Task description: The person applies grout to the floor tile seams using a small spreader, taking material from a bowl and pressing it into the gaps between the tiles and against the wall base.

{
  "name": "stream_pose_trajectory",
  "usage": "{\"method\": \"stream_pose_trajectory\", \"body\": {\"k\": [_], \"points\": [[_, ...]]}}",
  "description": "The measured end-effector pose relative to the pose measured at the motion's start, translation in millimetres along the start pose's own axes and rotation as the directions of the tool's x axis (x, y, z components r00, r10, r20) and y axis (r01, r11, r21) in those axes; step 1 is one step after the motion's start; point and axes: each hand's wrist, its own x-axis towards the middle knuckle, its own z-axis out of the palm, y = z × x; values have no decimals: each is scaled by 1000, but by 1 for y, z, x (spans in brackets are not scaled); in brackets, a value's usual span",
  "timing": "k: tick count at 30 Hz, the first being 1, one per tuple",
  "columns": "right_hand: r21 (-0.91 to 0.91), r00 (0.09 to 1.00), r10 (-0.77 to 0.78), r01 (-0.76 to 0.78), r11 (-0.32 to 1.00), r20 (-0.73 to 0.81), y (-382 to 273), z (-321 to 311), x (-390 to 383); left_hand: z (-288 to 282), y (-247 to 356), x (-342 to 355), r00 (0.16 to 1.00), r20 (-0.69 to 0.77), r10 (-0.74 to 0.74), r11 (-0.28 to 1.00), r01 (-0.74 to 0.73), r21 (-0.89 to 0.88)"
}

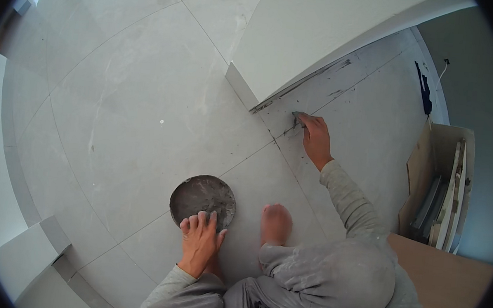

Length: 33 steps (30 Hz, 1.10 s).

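Head view shows the right hand [317, 139] pinching a small grey piece [299, 117] between thumb and fingers, down at a dark-smeared joint of the tiled floor [126, 126], near the white wall's [309, 36] corner. The left hand [198, 245], fingers slightly spread, reaches over the near rim of a round bowl [183, 194] holding grey paste [217, 201]; I cannot tell whether it grips. The bowl stands left of a bare foot [276, 224].

The pan [191, 192] rests on the tiled floor [125, 137], left of the right foot [277, 222], with the left hand [197, 246] over its near part. Farther forward and right, the right hand [316, 138] is beside the wall corner [276, 77]. At far right, strips [449, 201] stand in a box [420, 163], beyond a flat board [447, 270]
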Motion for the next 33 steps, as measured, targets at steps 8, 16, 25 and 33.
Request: {"method": "stream_pose_trajectory", "body": {"k": [8, 16, 25, 33], "points": [[52, 968, 209, -218, 974, 140, -57, 16, -28, -6, -1, 12, 997, -57, -51, 998, 48, -50], [-27, 968, 228, -232, 972, -105, -38, 22, -10, -14, 5, 21, 998, -48, -29, 993, 23, -120], [175, 973, 227, -230, 957, 39, -47, 8, -19, -35, -6, 19, 985, -145, -95, 978, 65, -196], [3, 990, 63, -64, 998, 128, 1, 4, -37, -45, -23, 19, 957, -221, -186, 952, 120, -281]]}}
